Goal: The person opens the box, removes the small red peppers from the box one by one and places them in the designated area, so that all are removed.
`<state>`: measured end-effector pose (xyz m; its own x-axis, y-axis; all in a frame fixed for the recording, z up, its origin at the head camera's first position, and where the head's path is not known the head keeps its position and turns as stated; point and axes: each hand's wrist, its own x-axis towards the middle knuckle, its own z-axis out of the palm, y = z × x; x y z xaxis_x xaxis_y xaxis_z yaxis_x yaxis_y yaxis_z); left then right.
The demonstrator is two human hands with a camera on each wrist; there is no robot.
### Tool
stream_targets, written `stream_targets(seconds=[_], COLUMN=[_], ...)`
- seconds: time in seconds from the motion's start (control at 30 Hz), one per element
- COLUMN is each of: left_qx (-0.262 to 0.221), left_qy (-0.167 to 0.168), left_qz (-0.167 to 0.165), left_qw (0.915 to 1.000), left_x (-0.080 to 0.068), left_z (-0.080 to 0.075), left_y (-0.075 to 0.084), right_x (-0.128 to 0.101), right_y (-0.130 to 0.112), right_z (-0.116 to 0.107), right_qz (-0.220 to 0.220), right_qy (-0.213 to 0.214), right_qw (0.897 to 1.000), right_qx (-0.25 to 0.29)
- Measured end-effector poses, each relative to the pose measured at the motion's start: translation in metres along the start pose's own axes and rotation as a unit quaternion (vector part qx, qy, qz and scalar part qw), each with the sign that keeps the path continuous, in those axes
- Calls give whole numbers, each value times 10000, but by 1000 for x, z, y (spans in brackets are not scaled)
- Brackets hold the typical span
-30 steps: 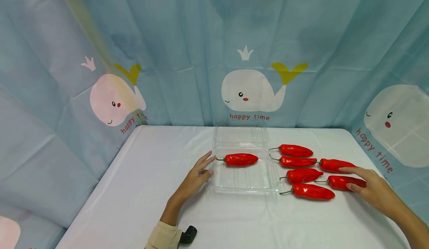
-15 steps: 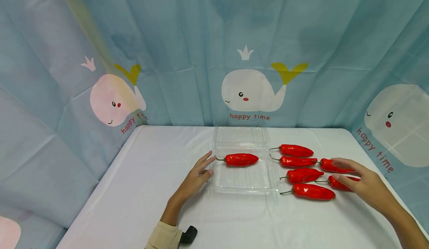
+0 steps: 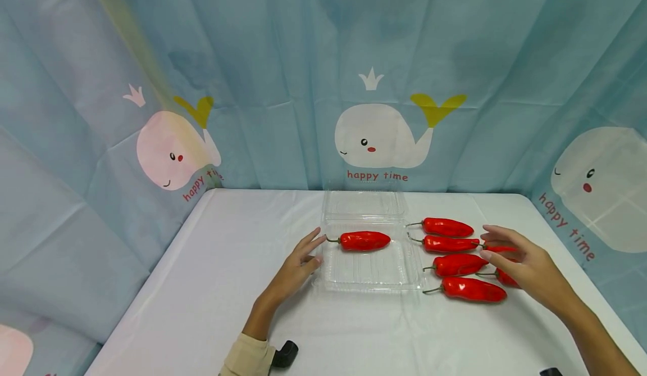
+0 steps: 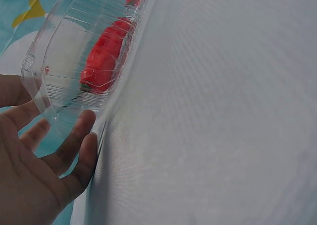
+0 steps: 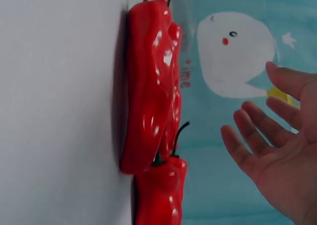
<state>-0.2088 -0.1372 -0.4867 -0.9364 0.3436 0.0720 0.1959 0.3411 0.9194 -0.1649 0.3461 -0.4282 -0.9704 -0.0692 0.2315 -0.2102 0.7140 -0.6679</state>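
Observation:
My left hand is at the left side of a clear plastic clamshell box, its fingertips at the rim, with fingers extended and spread. A single red pepper with a green stem lies across the box's base. My right hand hovers over the right-hand peppers, partly hiding two of them. Its fingers are loosely extended and hold nothing, with the palm bare in the right wrist view. Under and beside it lie several loose red peppers, including a front one and a back one.
Behind the base, the box's lid lies folded back. A white cloth covers the table, and a blue whale-print curtain hangs along its far edge and sides. Near the left sleeve is a small black object.
My right hand has lifted off the two rightmost peppers and moved left and away from me above them. The left hand and the box have stayed in place.

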Motion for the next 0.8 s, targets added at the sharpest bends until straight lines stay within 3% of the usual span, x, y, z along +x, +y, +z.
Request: stream_targets(seconds=[0.37, 0.8], left_qx=[-11, -19], left_qy=[1, 21], left_qz=[-34, -38], left_qw=[10000, 10000], left_x=[0, 0], left_z=[0, 0], left_y=[-2, 0], right_x=[14, 25], right_y=[-24, -45], right_z=[18, 37], right_qz=[-716, -797], right_qy=[85, -175], right_qw=[9965, 9928], right_qx=[432, 875])
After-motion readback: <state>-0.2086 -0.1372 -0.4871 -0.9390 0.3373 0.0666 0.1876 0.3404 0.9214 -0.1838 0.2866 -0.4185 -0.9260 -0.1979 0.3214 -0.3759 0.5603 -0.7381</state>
